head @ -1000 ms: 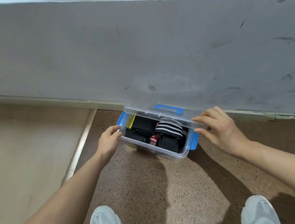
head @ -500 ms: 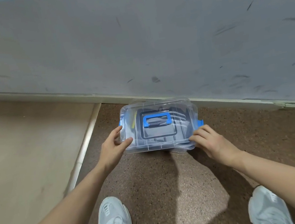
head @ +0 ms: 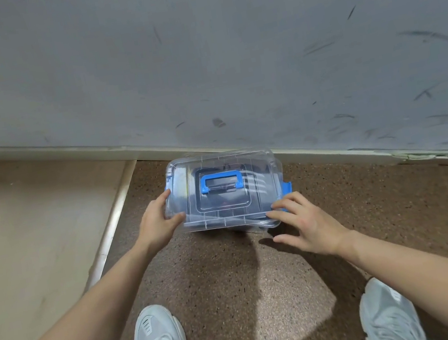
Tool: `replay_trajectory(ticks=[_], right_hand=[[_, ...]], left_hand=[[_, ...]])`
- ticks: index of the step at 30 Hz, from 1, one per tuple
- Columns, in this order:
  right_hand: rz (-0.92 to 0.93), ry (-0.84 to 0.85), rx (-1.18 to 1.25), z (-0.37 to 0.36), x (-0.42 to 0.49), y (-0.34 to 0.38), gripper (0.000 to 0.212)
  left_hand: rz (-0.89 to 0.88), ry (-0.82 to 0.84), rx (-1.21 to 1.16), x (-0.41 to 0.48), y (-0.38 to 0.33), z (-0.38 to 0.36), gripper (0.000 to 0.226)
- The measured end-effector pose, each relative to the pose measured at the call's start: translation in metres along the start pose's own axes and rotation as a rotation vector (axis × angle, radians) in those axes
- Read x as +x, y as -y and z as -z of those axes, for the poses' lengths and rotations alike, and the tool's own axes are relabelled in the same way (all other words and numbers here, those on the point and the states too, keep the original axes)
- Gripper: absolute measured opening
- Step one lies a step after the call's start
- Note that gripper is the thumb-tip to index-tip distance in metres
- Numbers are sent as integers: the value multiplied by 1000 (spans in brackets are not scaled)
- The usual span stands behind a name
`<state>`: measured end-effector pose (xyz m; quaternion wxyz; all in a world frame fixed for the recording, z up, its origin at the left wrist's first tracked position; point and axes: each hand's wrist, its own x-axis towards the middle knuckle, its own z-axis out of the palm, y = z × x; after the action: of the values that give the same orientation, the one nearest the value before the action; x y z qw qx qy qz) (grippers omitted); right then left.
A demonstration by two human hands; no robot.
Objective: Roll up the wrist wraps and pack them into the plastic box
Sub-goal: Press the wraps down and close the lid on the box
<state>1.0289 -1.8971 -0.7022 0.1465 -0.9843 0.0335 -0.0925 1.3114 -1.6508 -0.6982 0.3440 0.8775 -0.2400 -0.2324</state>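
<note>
Clear plastic box [head: 259,173] crosswise; I see left hand [head: 155,226] gripping its end, right hand [head: 309,224] flat-fingered on top, latch [head: 287,189] just beyond

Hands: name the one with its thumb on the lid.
The left hand: thumb on the lid corner. The right hand touches with fingertips only.

I log an indoor, gym-type room: 2 floor finishes, speckled brown floor [head: 219,274] at lower centre and beige floor [head: 20,233] at left, split by a metal strip [head: 111,227]; scuffed grey wall [head: 200,70] above.
</note>
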Motion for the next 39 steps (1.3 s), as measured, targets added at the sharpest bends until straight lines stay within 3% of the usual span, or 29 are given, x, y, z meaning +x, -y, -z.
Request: replay_trajectory(ticks=[4,9,12,19,25,28,33,35,39], right_hand=[[-115,-19,24,2,4,6,56],[-687,-166,379,-6,22,5,44],[-815,-127,566,-10,28,3,57],[-874,-56,577,-9,30,-22,56],[-883,5,543,-2,33,-28,54],[-846,50,433,-5,35,-29,56],[-858,77,446,9,41,-31,56],[-874,35,498,12,38,-28,55],[-938,-97,650,6,36,-17,54]], left_hand=[[9,39,-4,10,3,-2,76],[-12,88,-24,21,-1,-3,72],[9,93,6,26,-5,-3,70],[27,80,-80,-7,-1,-11,73],[15,-41,118,-15,0,-21,56],[26,-65,157,-11,-8,-20,52],[56,-82,261,2,-12,-11,42],[78,-118,243,0,-11,-10,50],[216,-97,31,0,-2,-13,94]])
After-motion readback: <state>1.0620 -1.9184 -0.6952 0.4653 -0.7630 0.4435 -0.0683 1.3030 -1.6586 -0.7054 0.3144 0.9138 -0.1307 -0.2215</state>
